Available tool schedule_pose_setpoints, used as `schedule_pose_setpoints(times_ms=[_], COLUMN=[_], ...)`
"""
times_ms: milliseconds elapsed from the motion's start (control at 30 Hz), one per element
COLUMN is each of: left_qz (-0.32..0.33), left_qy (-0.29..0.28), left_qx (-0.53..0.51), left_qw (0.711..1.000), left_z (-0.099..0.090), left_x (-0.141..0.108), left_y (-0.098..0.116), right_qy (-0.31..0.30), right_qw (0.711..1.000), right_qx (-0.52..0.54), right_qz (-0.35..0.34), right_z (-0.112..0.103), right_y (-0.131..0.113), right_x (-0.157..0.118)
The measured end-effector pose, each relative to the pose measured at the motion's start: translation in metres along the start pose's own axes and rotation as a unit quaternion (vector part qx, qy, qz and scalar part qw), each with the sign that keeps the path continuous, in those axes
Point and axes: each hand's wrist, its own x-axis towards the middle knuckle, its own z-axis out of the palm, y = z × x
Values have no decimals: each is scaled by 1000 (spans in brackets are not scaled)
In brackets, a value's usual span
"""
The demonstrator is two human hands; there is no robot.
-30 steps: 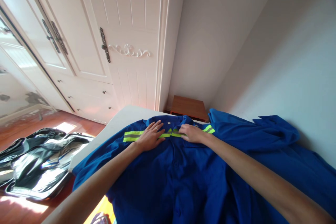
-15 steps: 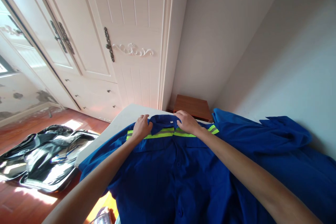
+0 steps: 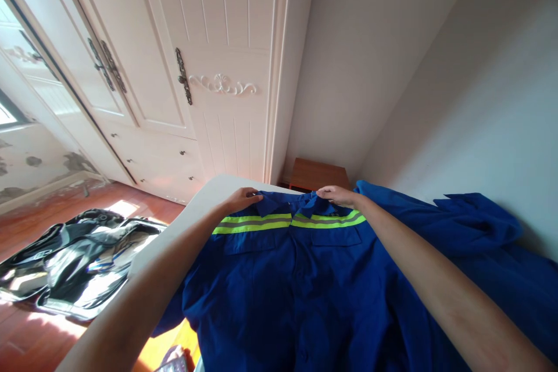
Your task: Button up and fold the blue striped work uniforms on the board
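Note:
A dark blue work shirt (image 3: 270, 285) with yellow-green and grey reflective strips across the chest lies spread in front of me, its collar at the far end. My left hand (image 3: 244, 200) pinches the left side of the collar, fingers closed on the cloth. On the other side, my right hand (image 3: 340, 195) grips the right collar edge between thumb and fingers. Buttons run down the middle of the shirt, below the two chest pocket flaps.
The shirt lies over a white tabletop (image 3: 213, 186). More blue clothing (image 3: 475, 226) is heaped at the right. An open suitcase (image 3: 74, 267) lies on the wooden floor at left. A white wardrobe (image 3: 226, 139) and a brown wooden cabinet (image 3: 320, 173) stand behind.
Both hands have shifted outward along the collar, so they are farther apart. The collar is spread wider, and the reflective strip shows more fully.

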Motion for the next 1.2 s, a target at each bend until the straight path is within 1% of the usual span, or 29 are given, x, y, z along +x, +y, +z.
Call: schedule_pose_setpoints(times_ms=[67, 100, 167, 233, 333, 400, 467, 533, 600, 633, 667, 700, 733, 800, 900, 967, 1000, 1067, 1133, 1200], left_qz=[-9, -15, -19, -19, -12, -4, 8, 23, 42, 49, 51, 46, 37, 7, -24, -38, -47, -78, -128, -191], left_qy=[-5, 2, 33, 79, 151, 194, 233, 265, 300, 316, 322, 314, 291, 207, 65, 0, -18, -36, -62, -111], left_qx=[-20, -19, -8, -4, -9, -18, -29, -42, -58, -62, -53, -32, -2, 58, 92, 110, 123, 157, 191, 214], left_qw=[1000, 1000, 999, 997, 988, 981, 972, 963, 951, 945, 944, 948, 956, 977, 993, 993, 991, 984, 971, 951], left_z=[-1, 0, 1, 1, -2, -5, -9, -13, -18, -20, -21, -22, -21, -16, -4, 0, -1, -10, -27, -46], left_x=[4, 6, 9, 10, 10, 10, 16, 28, 46, 56, 66, 75, 81, 86, 72, 56, 47, 33, 21, 10], left_y=[-3, -4, -5, -4, 3, 12, 25, 42, 60, 69, 76, 81, 85, 85, 71, 59, 53, 44, 37, 34], right_qy=[-15, -20, -21, -7, 49, 97, 146, 199, 251, 274, 290, 297, 297, 280, 251, 238, 238, 247, 257, 245], right_qw=[999, 998, 996, 994, 991, 985, 970, 947, 926, 925, 932, 941, 948, 956, 959, 956, 952, 943, 934, 933], right_qx=[43, 61, 89, 106, 119, 137, 183, 240, 259, 231, 178, 111, 42, -65, -133, -174, -192, -223, -244, -247], right_qz=[-3, -6, -14, -22, -33, -45, -59, -80, -111, -123, -127, -120, -104, -62, -25, -15, -14, -23, -47, -87], right_z=[1, 2, 7, 9, 0, -13, -28, -41, -50, -51, -51, -49, -46, -36, -18, -11, -9, -6, -2, 8], right_y=[4, 6, 6, 5, -3, -12, -23, -33, -39, -40, -38, -34, -29, -15, 5, 11, 11, 2, -15, -38], right_x=[-8, -10, -12, -12, -16, -25, -38, -50, -56, -56, -55, -52, -49, -43, -40, -41, -41, -40, -32, -19])
